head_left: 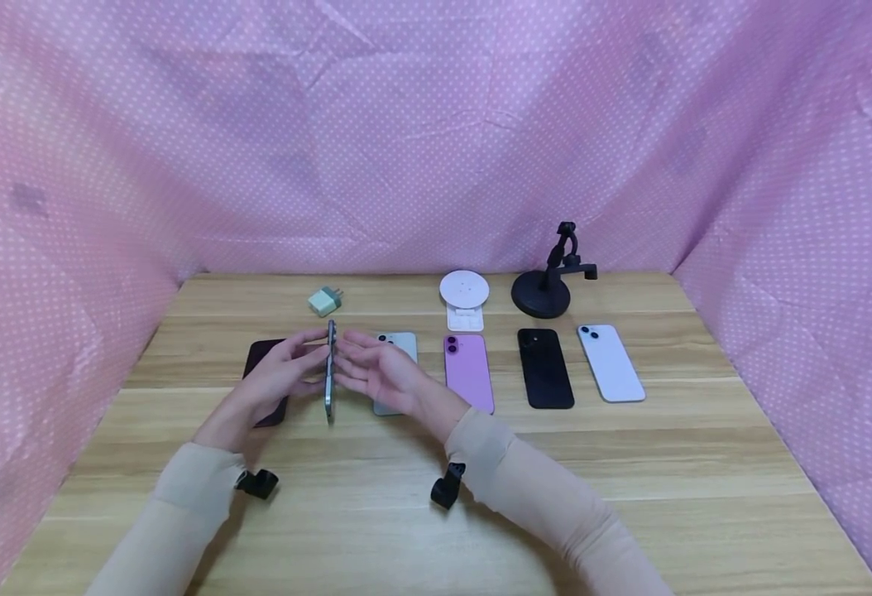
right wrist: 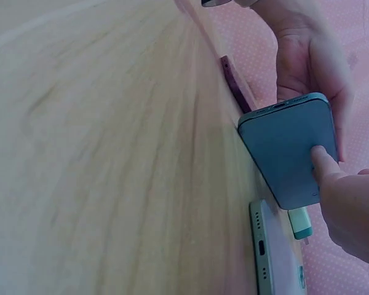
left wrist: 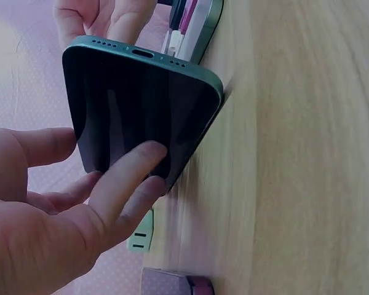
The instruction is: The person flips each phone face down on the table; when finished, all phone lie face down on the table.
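Observation:
A green-framed smartphone (head_left: 329,372) stands upright on its long side on the wooden table, between the two hands. Its dark screen (left wrist: 129,104) faces the left hand, and its plain back (right wrist: 289,141) faces the right. My left hand (head_left: 280,377) touches the screen with extended fingertips (left wrist: 152,149), its thumb at the phone's upper edge. On the other side, my right hand (head_left: 387,372) has loosely straight fingers, one tip against the back. A dark phone (head_left: 261,356) lies partly hidden under the left hand. Beneath the right hand lies a pale phone (head_left: 404,341).
To the right lie a purple phone (head_left: 469,377), a black phone (head_left: 545,368) and a white phone (head_left: 611,364). Behind them stand a white round-topped stand (head_left: 464,290) and a black stand with a jointed arm (head_left: 540,294). A pale green charger plug (head_left: 324,301) sits at the back left.

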Available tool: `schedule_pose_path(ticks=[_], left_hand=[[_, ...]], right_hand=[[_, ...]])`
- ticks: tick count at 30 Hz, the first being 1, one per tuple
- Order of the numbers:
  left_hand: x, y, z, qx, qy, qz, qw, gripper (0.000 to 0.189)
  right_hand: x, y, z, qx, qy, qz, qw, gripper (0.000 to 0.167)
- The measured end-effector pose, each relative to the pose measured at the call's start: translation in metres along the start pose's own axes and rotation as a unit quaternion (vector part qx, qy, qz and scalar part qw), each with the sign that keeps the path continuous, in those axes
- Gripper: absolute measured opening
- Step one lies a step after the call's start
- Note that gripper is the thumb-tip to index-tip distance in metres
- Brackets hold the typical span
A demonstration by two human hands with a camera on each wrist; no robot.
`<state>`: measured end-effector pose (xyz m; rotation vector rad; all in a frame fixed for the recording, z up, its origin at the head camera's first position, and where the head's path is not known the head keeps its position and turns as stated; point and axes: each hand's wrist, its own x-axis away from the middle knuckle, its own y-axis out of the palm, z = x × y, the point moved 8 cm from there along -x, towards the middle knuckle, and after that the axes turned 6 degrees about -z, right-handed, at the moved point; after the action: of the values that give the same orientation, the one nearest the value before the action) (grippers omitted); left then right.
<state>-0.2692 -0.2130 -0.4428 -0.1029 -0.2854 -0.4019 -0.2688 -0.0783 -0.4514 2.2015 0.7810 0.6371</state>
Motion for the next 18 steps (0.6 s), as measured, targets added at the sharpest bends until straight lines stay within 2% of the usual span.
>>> schedule_pose_path(ticks=[11, 18], left_hand=[[0.005, -0.004, -0.001, 0.017, -0.005, 0.007, 0.9998, 0.061], [0.004, -0.007, -0.004, 0.013, -0.004, 0.009, 0.9999, 0.06]], right_hand=[[-0.004, 0.0, 0.01, 0.086, 0.025, -0.029, 0.9956, 0.056], [-0.005, -0.005, 0.015, 0.088, 0.047, -0.015, 0.9949, 0.052]])
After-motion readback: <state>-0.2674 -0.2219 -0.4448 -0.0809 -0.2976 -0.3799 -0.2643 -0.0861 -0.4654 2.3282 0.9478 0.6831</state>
